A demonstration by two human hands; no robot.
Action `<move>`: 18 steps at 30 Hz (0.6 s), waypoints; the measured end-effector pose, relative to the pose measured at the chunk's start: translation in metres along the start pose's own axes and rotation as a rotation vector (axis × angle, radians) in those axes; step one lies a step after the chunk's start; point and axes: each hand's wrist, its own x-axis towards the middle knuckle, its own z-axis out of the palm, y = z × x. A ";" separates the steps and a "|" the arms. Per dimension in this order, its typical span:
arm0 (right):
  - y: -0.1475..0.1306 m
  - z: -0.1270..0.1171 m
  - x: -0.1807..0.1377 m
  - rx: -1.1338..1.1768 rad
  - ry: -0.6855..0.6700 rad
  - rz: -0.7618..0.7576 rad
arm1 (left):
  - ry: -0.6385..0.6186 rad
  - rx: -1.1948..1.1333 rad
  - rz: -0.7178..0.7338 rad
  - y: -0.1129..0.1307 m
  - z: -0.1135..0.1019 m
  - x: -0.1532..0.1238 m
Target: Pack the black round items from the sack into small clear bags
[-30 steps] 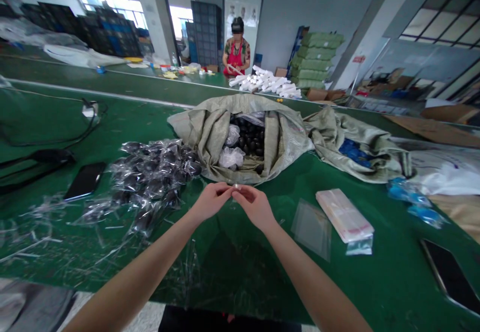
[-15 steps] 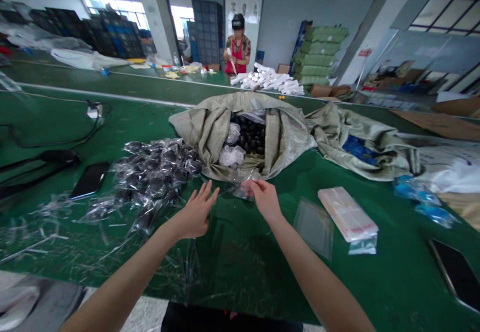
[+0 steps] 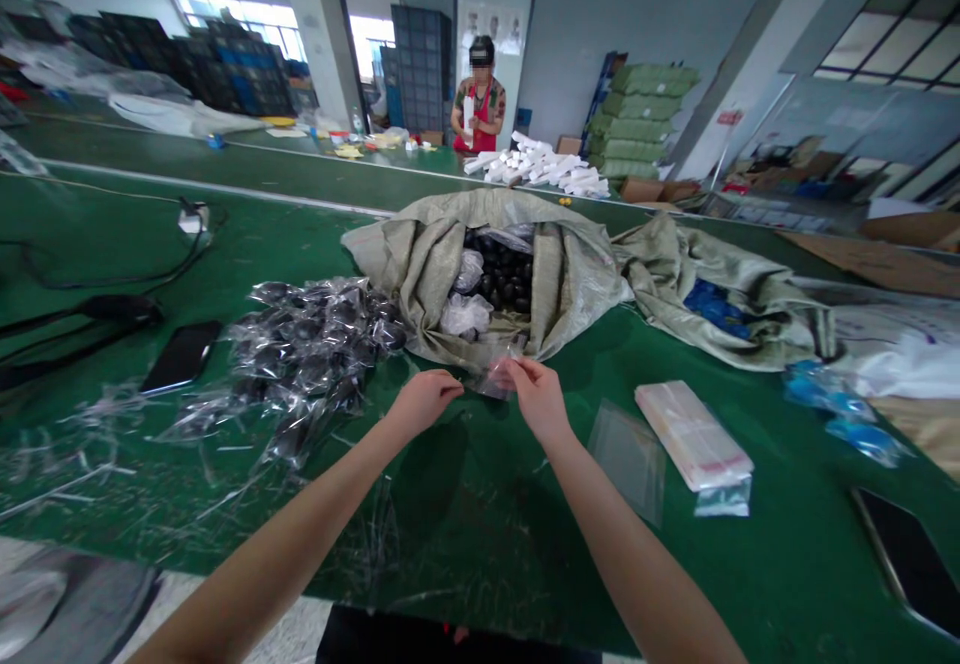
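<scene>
Head view looks down on a green bench (image 3: 525, 544) with both forearms reaching forward over it. Far to the left of the left hand's fingers, a black cable (image 3: 112, 279) trails across the bench, and a dark phone (image 3: 180, 356) lies flat beside a heap of filled clear bags (image 3: 315, 339) with dark round pieces inside; loose plastic strips (image 3: 82, 444) are scattered nearer the bench edge. The left hand (image 3: 421, 400) sits just right of that heap, its fingers (image 3: 448, 387) curled in and pinched at the near edge of a small clear bag (image 3: 499, 376). The right hand (image 3: 538, 396) is just beside it, its fingers (image 3: 517, 369) clenched on the other side of the same bag, so the bag hangs stretched between the two hands, low over the bench. Directly beyond the fingers, an open woven sack (image 3: 480, 274) shows a load of black balls (image 3: 506, 279) and some crumpled white plastic. Right of the right hand's fingers lies a single flat empty bag (image 3: 628, 454), then a stack of flat bags (image 3: 691, 436). Further right, a second crumpled sack (image 3: 720, 289) holds something blue, and another dark phone (image 3: 904, 559) lies near the bench corner. Well beyond the fingers, a person in a red apron (image 3: 478, 109) stands at another bench beside a pile of white pieces (image 3: 540, 166).
</scene>
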 end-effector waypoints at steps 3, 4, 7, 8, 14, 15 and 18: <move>-0.003 -0.008 0.000 -0.015 0.062 -0.026 | -0.051 0.111 -0.024 -0.004 -0.004 -0.003; -0.003 -0.011 0.000 -0.020 0.086 -0.039 | -0.073 0.189 -0.040 -0.006 -0.007 -0.006; -0.006 -0.019 0.003 -0.027 0.113 -0.071 | -0.140 0.441 -0.085 -0.014 -0.015 -0.020; -0.007 -0.020 0.004 -0.025 0.109 -0.076 | -0.160 0.493 -0.099 -0.017 -0.018 -0.024; -0.010 -0.017 0.008 -0.035 0.066 -0.078 | -0.221 0.448 -0.246 -0.026 -0.042 -0.029; -0.010 -0.016 0.008 -0.042 0.061 -0.081 | -0.214 0.432 -0.277 -0.025 -0.045 -0.028; -0.010 -0.013 0.007 -0.052 0.047 -0.087 | -0.112 0.416 -0.375 -0.020 -0.053 -0.026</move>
